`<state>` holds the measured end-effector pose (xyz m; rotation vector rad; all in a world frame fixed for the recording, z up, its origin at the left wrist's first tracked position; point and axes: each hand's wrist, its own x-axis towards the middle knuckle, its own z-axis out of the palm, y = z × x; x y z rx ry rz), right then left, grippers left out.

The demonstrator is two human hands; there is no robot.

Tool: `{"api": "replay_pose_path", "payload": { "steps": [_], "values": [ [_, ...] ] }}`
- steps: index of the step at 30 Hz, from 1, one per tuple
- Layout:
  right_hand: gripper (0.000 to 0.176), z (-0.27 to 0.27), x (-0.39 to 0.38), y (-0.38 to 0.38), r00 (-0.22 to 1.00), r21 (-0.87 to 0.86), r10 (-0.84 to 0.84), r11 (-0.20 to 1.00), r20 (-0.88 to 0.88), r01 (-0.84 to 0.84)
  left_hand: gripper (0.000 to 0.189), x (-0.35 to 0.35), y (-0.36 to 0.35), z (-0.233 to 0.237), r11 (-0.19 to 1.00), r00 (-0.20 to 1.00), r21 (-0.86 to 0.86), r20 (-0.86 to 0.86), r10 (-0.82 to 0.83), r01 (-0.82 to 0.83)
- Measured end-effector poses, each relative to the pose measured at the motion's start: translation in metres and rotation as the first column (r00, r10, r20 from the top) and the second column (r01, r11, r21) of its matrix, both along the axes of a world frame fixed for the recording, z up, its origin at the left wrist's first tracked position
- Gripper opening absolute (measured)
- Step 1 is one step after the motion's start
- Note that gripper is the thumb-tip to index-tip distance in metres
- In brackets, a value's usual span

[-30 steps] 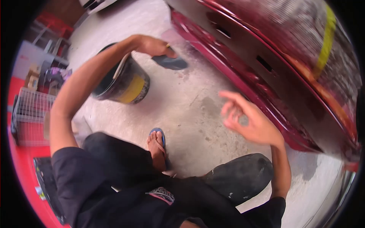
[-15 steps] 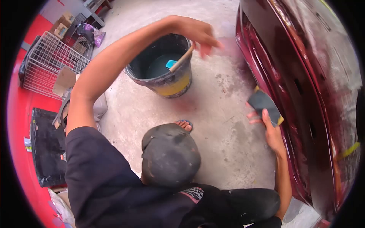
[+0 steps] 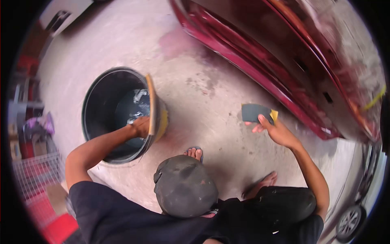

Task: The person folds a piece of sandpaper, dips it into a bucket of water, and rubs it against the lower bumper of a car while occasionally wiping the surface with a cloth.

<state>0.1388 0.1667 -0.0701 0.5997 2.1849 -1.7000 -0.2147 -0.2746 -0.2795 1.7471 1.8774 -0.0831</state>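
My left hand (image 3: 140,127) has dropped into the black plastic bucket with a yellow band (image 3: 94,101), beside the wooden stick (image 3: 150,103); I cannot tell its grip. My right hand (image 3: 277,132) has pulled the dark grey sandpaper sheet (image 3: 255,112), pinched in its fingers, off the glossy red car panel (image 3: 252,61), so the rubbing is paused.

Stained grey concrete floor (image 3: 211,110), tinged pink well beyond the right hand (image 3: 278,132). A dark red car body (image 3: 284,53) runs past that hand. A wire cage (image 3: 32,175) stands outward of the left hand (image 3: 140,127).
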Motion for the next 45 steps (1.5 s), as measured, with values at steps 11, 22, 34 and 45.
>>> {"api": "replay_pose_path", "payload": {
  "steps": [11, 22, 34, 45],
  "values": [
    [0.052, 0.017, 0.043, -0.043, 0.959, 0.055, -0.236, 0.972, 0.157, 0.230, 0.054, -0.078, -0.062, -0.123, 0.836, 0.765, -0.281, 0.340, 0.546, -0.472],
    [0.051, -0.003, 0.034, -0.055, 0.994, 0.031, -0.087, 0.996, 0.064, 0.085, 0.061, -0.061, 0.019, 0.021, 0.539, 0.324, -0.640, 0.432, 0.842, -0.547],
    [0.055, -0.029, 0.014, -0.065, 0.993, 0.032, 0.114, 0.993, 0.040, -0.116, 0.047, -0.059, -0.005, -0.021, 0.622, 0.526, -0.537, 0.343, 0.779, -0.571],
    [0.055, -0.023, 0.040, -0.056, 0.997, -0.059, 0.073, 0.996, 0.021, -0.072, 0.035, -0.040, -0.030, 0.030, 0.482, 0.132, -0.611, 0.527, 0.840, -0.627]
  ]
}}
